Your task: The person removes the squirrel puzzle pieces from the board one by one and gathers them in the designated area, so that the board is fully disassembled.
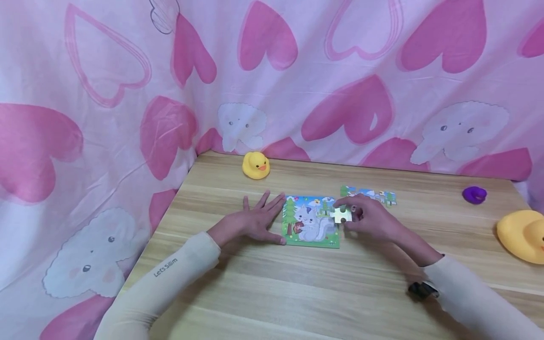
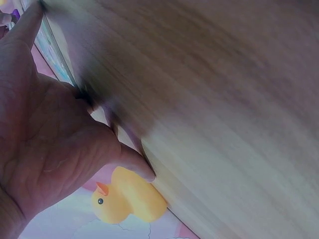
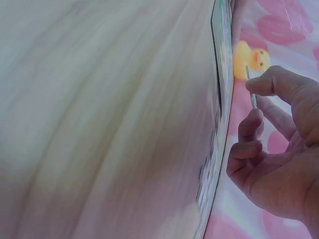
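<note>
A partly assembled jigsaw puzzle (image 1: 310, 222) with a grey squirrel picture lies on the wooden table (image 1: 297, 293). My left hand (image 1: 259, 219) lies flat on the table with spread fingers, touching the puzzle's left edge; in the left wrist view the left hand (image 2: 45, 129) presses the wood beside the puzzle edge (image 2: 52, 50). My right hand (image 1: 369, 217) pinches a loose puzzle piece (image 1: 341, 215) at the puzzle's right edge. The right wrist view shows the thin piece (image 3: 252, 89) between thumb and finger, just above the puzzle (image 3: 222, 74).
A row of joined puzzle pieces (image 1: 369, 194) lies behind my right hand. A small yellow rubber duck (image 1: 256, 165) sits at the table's back, a purple duck (image 1: 474, 194) and a larger yellow duck (image 1: 522, 235) at the right. Pink heart-print cloth (image 1: 106, 118) surrounds the table.
</note>
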A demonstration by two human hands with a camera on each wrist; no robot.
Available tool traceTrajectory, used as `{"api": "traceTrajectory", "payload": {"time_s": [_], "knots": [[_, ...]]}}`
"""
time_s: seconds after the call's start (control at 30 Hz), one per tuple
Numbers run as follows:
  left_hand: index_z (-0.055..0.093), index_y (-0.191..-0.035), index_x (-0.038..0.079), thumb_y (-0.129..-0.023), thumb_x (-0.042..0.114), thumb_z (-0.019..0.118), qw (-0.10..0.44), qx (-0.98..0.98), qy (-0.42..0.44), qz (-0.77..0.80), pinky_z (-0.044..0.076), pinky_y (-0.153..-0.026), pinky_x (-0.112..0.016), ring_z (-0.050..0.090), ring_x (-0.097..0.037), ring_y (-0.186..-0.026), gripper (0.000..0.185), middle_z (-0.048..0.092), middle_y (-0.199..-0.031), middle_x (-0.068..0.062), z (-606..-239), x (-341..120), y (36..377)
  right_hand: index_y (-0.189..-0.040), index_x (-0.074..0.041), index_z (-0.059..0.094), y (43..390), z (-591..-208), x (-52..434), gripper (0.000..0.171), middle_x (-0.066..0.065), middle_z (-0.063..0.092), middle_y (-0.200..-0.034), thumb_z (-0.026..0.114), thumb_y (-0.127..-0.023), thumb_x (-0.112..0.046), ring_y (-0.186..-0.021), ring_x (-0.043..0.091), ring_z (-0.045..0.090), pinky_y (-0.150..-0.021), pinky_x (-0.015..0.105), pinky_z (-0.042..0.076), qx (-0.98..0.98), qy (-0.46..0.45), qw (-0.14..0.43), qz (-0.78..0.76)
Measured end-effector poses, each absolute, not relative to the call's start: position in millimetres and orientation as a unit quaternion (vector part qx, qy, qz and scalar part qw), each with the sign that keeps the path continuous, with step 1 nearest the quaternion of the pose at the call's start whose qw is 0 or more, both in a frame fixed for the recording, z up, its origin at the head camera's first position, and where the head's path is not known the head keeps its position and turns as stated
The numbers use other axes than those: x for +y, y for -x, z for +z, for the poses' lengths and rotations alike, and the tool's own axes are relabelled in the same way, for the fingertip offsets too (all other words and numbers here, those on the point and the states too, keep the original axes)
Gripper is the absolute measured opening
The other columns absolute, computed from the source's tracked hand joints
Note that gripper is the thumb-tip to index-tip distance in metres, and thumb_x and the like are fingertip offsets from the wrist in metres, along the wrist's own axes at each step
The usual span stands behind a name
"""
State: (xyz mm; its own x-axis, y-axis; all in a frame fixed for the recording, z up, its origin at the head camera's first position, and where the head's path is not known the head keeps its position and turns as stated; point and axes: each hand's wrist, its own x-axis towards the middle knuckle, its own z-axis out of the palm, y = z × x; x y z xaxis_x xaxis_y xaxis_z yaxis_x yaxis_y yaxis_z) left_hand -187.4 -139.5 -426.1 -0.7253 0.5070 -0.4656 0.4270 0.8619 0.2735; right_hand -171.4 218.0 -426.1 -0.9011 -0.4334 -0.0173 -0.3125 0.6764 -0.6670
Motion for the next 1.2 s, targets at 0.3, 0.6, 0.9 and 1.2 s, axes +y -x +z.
{"api": "traceTrajectory", "payload": {"time_s": [0.3, 0.6, 0.9, 1.2], "knots": [[-0.011, -0.170, 0.031, -0.084, 0.085, 0.062, 0.271, 0.927, -0.249, 0.073, -0.010, -0.118, -0.085, -0.021, -0.029, -0.166, 0.125, -0.019, -0.178, 0.013, -427, -140, 186, -0.134, -0.021, 0.071, 168, -425, 263, 0.054, 0.009, 0.061, -0.105, 0.078, -0.085, -0.001, -0.074, 0.016, 0.055, -0.060, 0.025, 0.048, 0.925, 0.185, 0.070, -0.325], [-0.011, -0.170, 0.032, -0.084, 0.085, 0.062, 0.271, 0.927, -0.250, 0.073, -0.011, -0.118, -0.085, -0.022, -0.029, -0.166, 0.125, -0.019, -0.178, 0.013, -427, -140, 186, -0.137, -0.019, 0.069, 167, -424, 305, 0.055, 0.018, 0.062, -0.119, 0.081, -0.085, -0.002, -0.075, 0.014, 0.056, -0.060, 0.025, 0.049, 0.938, 0.174, 0.058, -0.295], [-0.012, -0.170, 0.032, -0.083, 0.087, 0.062, 0.269, 0.926, -0.253, 0.075, -0.012, -0.118, -0.085, -0.022, -0.029, -0.166, 0.126, -0.020, -0.178, 0.015, -430, -140, 189, -0.135, -0.016, 0.070, 170, -427, 326, 0.055, 0.020, 0.056, -0.119, 0.081, -0.084, 0.001, -0.082, 0.021, 0.054, -0.062, 0.025, 0.047, 0.947, 0.161, 0.058, -0.273], [-0.011, -0.170, 0.032, -0.084, 0.086, 0.062, 0.268, 0.926, -0.253, 0.077, -0.012, -0.118, -0.085, -0.022, -0.030, -0.166, 0.125, -0.019, -0.178, 0.014, -428, -139, 187, -0.137, -0.015, 0.070, 174, -433, 332, 0.053, 0.018, 0.059, -0.121, 0.079, -0.087, 0.000, -0.085, 0.020, 0.054, -0.067, 0.024, 0.049, 0.943, 0.168, 0.082, -0.275]]}}
